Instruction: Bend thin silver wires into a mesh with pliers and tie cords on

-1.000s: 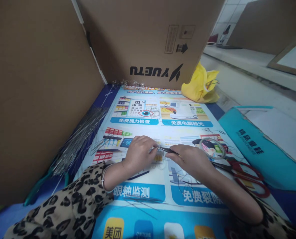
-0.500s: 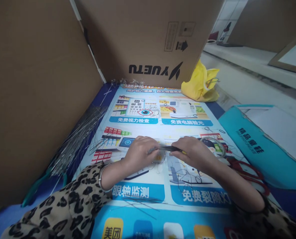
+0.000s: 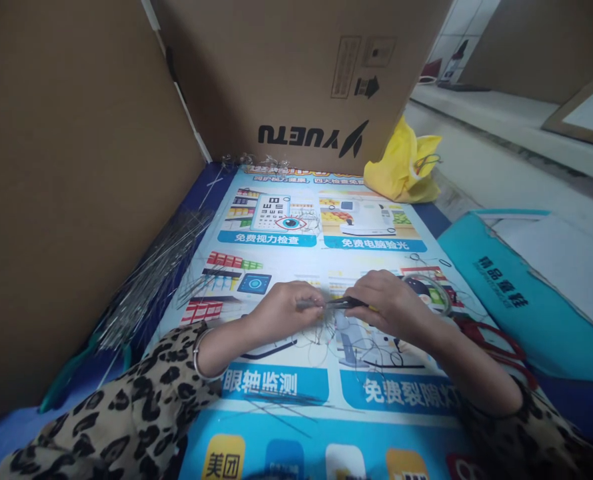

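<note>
My left hand point(image 3: 294, 310) is pinched round a thin grey metal wire point(image 3: 305, 304) over the middle of the printed poster point(image 3: 321, 419). Facing it, my right hand point(image 3: 386, 301) grips pliers point(image 3: 345, 303), whose dark jaws point left and reach close to the left fingertips. Whether the jaws touch the wire, I cannot tell. Just below the fingers hang or lie fine wire loops point(image 3: 321, 330), partly blurred. More curled wire point(image 3: 376, 357) lies under my right hand, and several straight wires point(image 3: 286, 399) lie nearer to me.
A bundle of long wires point(image 3: 146, 287) lies at the left, beside teal handles point(image 3: 69, 373). Cardboard panels point(image 3: 296, 73) stand at the left and back. At the right are a yellow bag point(image 3: 401, 167), a teal box point(image 3: 506, 287) and red-handled scissors point(image 3: 496, 343).
My hands have stayed over the same spot, with the pliers' dark jaws shifting slightly down. The wire loops below my fingers show more clearly.
</note>
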Available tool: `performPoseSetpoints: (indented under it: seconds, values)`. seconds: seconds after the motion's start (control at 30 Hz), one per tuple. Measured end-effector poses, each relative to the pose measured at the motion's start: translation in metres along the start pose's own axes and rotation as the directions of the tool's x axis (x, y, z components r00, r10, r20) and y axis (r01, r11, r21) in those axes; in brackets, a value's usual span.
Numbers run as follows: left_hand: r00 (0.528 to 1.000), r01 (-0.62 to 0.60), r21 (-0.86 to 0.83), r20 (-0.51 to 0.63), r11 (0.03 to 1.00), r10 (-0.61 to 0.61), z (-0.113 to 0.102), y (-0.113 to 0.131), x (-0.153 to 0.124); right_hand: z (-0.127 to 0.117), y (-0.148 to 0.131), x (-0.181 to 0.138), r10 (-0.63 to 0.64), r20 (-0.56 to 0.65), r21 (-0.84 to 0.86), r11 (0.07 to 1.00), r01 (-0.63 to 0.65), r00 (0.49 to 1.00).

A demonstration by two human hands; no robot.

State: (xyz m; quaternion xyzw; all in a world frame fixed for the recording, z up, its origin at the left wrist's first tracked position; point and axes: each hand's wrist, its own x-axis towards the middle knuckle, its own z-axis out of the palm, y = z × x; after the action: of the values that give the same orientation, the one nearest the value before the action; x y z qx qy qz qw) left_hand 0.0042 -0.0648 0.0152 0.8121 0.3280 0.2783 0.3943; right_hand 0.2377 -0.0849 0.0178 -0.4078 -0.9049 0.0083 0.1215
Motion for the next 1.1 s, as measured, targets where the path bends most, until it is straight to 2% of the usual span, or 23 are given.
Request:
performPoseSetpoints:
  seconds: [0.3, 0.5, 0.6, 0.87, 1.1]
  values:
    - [0.991, 0.058, -0.104, 0.125, 0.993, -0.044, -0.002, 0.002, -0.002, 0.001, 0.005, -0.002, -0.098, -0.042, 0.073, 0.992, 0.101, 0.994]
    - [0.949, 0.191, -0.240, 0.292, 0.952, -0.117, -0.004, 0.002, 0.000, 0.001, 0.004, 0.000, -0.150, -0.023, 0.130, 0.980, 0.152, 0.988]
    - [0.931, 0.222, -0.249, 0.342, 0.943, -0.129, -0.005, 0.000, 0.001, 0.000, 0.003, 0.001, -0.171, -0.002, 0.136, 0.976, 0.169, 0.985]
    - [0.919, 0.231, -0.237, 0.372, 0.944, -0.132, -0.003, -0.009, 0.000, 0.003, 0.001, 0.001, -0.199, 0.050, 0.050, 0.979, 0.196, 0.979]
    - [0.933, 0.213, -0.220, 0.336, 0.952, -0.131, -0.003, -0.006, 0.000, 0.000, -0.004, 0.000, -0.182, 0.041, -0.027, 0.983, 0.183, 0.982]
